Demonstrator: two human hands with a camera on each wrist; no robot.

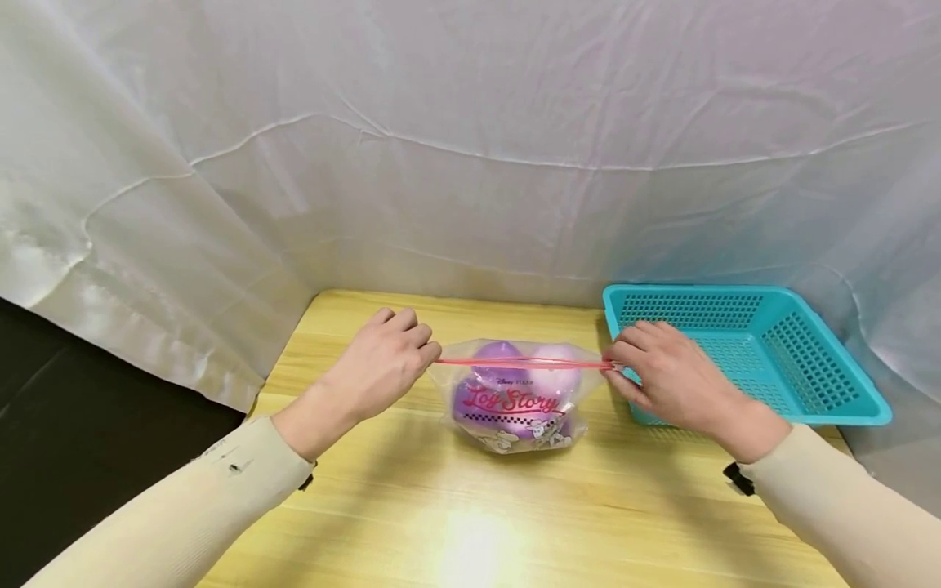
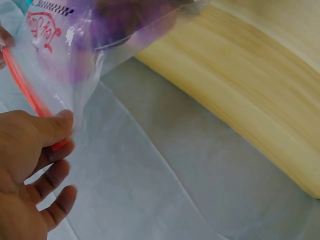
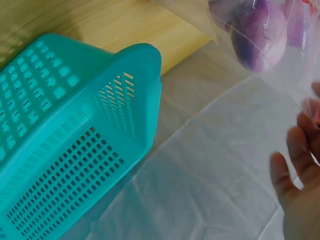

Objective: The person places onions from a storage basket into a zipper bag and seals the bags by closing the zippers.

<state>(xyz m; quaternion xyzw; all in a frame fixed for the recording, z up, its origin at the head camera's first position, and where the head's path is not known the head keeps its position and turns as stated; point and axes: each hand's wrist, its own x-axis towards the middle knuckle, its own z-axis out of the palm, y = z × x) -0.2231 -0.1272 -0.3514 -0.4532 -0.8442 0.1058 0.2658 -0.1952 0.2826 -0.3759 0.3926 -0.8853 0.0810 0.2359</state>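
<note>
A clear zip bag (image 1: 507, 408) with red "Toy Story" lettering and a red zip strip holds several purple and pale lilac rounded objects (image 3: 260, 37); their exact kind is blurred by the plastic. My left hand (image 1: 390, 359) pinches the left end of the strip between thumb and forefinger, its other fingers loosely bent in the left wrist view. At the strip's opposite end, my right hand (image 1: 665, 371) pinches the corner. Between both hands the strip (image 1: 522, 362) is stretched nearly straight, its two edges lying close together.
A turquoise perforated basket (image 1: 875, 404) stands on the wooden table (image 1: 412, 506) at the right, partly behind my right hand. White cloth (image 1: 470, 212) hangs along the back and sides. A dark area (image 1: 88, 408) lies beyond the table's left.
</note>
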